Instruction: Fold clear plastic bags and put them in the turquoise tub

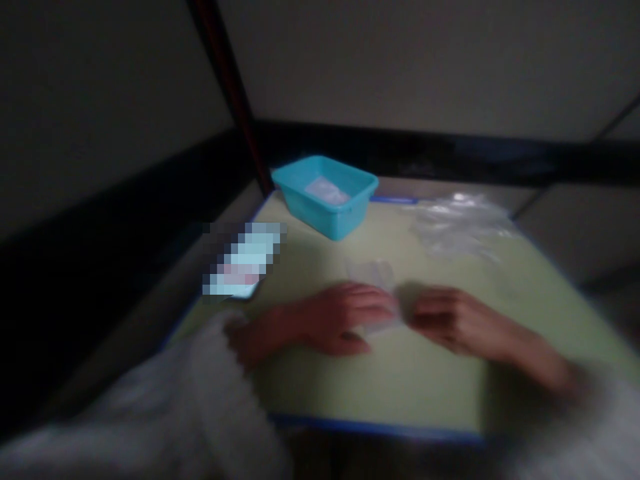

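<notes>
A small clear plastic bag (373, 272) lies flat on the table in front of me. My left hand (345, 317) rests over it, palm down, with the fingers stretched out across the plastic and the thumb apart. Just right of the bag's edge is my right hand (445, 320), its fingers curled and pressed together. Blur hides what, if anything, those fingertips pinch. Farther back, a turquoise plastic basket (345, 220) holds a whitish, flat packet (325, 191).
A loose pile of clear plastic bags (460, 223) sits at the back right. On the left edge lies a pixelated, phone-like flat object (245, 267). The yellowish table (390, 393) has a blue rim, and walls stand close behind and to the left.
</notes>
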Motion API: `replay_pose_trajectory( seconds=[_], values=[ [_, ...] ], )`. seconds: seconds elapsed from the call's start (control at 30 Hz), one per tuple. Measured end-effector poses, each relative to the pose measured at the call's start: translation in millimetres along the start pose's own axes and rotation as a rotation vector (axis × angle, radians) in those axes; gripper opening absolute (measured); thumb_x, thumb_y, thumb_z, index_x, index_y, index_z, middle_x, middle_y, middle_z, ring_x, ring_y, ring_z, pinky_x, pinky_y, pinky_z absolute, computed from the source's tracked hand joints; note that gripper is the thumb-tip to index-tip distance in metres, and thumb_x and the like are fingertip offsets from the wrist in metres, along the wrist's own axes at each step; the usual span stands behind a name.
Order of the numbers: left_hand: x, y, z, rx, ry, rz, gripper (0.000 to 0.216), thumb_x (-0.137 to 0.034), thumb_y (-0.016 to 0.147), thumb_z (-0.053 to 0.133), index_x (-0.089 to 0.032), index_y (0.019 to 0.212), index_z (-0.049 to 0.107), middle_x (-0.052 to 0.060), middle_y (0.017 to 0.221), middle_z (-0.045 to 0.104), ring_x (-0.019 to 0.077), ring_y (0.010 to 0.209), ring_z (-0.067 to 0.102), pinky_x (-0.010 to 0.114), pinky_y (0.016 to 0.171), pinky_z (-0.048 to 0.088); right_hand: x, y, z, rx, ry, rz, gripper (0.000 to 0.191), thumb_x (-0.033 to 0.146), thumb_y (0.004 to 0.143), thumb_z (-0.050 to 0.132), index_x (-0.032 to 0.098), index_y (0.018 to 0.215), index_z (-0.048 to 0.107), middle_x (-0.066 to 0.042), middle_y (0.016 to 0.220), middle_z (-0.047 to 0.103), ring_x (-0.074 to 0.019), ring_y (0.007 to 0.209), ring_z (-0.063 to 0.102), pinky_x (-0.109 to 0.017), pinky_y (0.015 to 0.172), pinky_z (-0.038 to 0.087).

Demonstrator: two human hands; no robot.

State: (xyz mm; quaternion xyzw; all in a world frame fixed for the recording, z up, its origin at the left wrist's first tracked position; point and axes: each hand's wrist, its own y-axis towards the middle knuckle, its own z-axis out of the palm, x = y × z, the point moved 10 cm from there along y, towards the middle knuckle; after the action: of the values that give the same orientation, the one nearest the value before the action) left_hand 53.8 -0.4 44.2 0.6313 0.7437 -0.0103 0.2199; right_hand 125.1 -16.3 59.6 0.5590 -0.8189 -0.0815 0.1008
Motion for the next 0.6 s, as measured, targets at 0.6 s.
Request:
replay_pose_trajectory(
  seconds=[0.6],
  values=[
    [1.0,-3.1,12.4,0.097,-0.017,-0.055,0.07,-0.049,0.084,0.055,-0.021,0.144,0.031,0.009,0.148,0.034,0.0254,0.14,0.023,0.041,0.115,0.019,-7.1,-5.0,9.3,0.155,0.169,0.111,0.018,0.011,0.081,0.049,0.019,0.073,0.062,-0.003,0.069,0.059,-0.0174,0.07,0.052,-0.032,0.065,0.04]
  ],
)
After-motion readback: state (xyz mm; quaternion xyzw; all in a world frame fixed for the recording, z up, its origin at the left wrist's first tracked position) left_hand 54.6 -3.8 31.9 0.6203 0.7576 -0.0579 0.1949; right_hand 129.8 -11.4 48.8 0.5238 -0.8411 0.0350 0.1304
